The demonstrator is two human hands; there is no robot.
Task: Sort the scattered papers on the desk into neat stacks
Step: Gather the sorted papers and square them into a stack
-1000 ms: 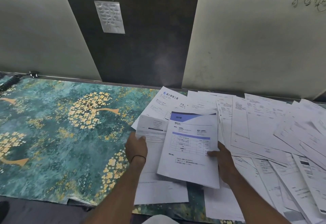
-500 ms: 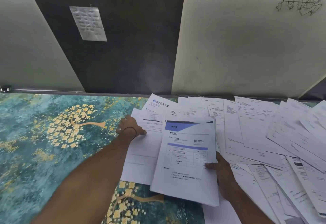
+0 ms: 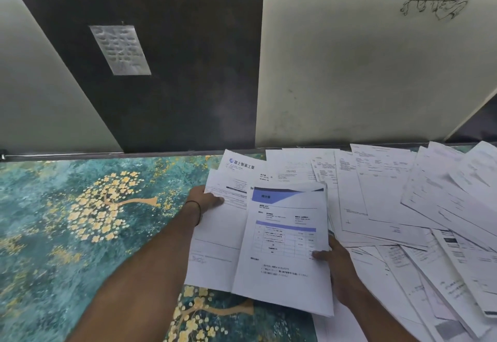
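Note:
My right hand [image 3: 333, 263] grips a thin stack of papers [image 3: 285, 247] by its right edge; the top sheet has a blue header and a table. Left of it lies a white sheet [image 3: 215, 245] with a black bar near its top. My left hand [image 3: 201, 199] holds that sheet at its upper left edge, thumb on top. Many scattered white printed papers [image 3: 403, 201] overlap across the right half of the desk. A sheet with a blue logo [image 3: 239, 166] lies at the back, beside the wall.
The desk [image 3: 80, 220] wears a teal cover with golden tree patterns, bare on the left. Behind it runs a wall of pale panels and a dark panel [image 3: 174, 59] with a grey sheet taped on. A pencil sketch [image 3: 441, 2] marks the right panel.
My left hand has shifted right and taken the upper left edge of the white sheet. The stack in my right hand has stayed about where it was. The camera tilted up slightly.

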